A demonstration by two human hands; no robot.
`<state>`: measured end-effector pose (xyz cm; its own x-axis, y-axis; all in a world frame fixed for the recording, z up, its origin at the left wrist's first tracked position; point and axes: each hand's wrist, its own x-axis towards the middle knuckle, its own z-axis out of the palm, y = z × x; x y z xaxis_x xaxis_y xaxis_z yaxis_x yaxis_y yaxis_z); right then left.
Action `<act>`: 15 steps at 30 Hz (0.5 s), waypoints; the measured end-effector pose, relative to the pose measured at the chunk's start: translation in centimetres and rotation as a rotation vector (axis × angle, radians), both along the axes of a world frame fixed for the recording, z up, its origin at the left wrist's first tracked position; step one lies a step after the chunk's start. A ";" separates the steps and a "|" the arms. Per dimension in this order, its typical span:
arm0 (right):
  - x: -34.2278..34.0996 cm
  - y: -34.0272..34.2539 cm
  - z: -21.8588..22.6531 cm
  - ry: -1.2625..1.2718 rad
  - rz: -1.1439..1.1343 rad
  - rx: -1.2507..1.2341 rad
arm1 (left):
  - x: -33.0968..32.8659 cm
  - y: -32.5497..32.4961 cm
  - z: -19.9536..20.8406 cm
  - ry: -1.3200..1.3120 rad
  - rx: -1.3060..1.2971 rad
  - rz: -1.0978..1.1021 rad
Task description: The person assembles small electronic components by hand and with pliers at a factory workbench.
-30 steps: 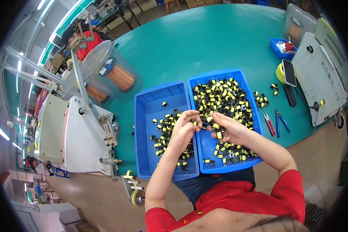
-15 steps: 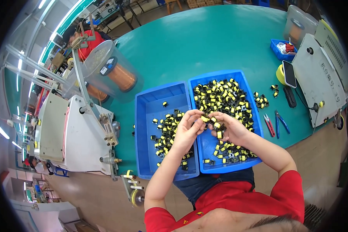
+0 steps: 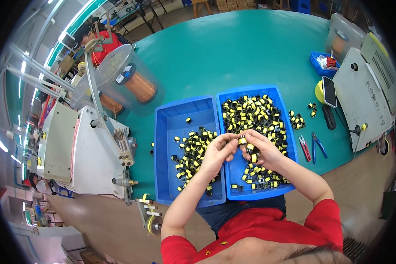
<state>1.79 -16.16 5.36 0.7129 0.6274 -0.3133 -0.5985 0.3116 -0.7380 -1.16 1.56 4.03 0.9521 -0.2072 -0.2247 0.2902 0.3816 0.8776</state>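
Above the right-hand blue bin (image 3: 290,147), my right hand (image 3: 268,153) is closed round several small black coil bobbins with yellow tape (image 3: 254,157). One more yellow-taped coil (image 3: 242,141) sits between the fingertips of both hands. My left hand (image 3: 217,155) is pinched, its thumb and index finger at that coil's left side; fine detail between the fingertips is too small to make out. Many like coils (image 3: 251,110) fill the right bin. The left blue bin (image 3: 169,121) holds a looser heap of them (image 3: 193,147), partly behind my left hand and forearm.
Right of the bins lie loose coils (image 3: 297,120), red-handled pliers (image 3: 304,148) and blue-handled cutters (image 3: 319,146). Beyond are a phone (image 3: 329,92) on a yellow roll and a grey machine box (image 3: 361,97). At left stand a winding machine (image 3: 99,154) and a copper wire spool (image 3: 139,84).
Both hands have shifted slightly down in view, along with the right bin, and stay close together. The coil between the fingertips is turned a little, its yellow side showing more.
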 end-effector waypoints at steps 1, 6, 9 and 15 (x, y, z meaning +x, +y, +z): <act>-0.1 0.0 -0.1 -0.031 -0.008 -0.029 | -0.2 -0.1 -0.1 -0.020 0.105 0.003; -0.2 0.1 0.0 -0.184 0.037 -0.184 | -0.5 -0.8 0.0 -0.221 0.287 0.050; 0.3 0.0 -0.1 0.031 -0.036 -0.064 | -0.4 -0.5 0.6 -0.060 0.220 0.070; 0.9 -0.7 -1.2 0.320 0.074 0.071 | 0.4 0.5 0.4 0.172 -0.503 -0.028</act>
<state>2.74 -16.89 4.18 0.5376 0.7017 -0.4675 -0.8190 0.3027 -0.4874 -0.77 2.04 4.43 0.9029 -0.3546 -0.2430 0.4298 0.7332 0.5269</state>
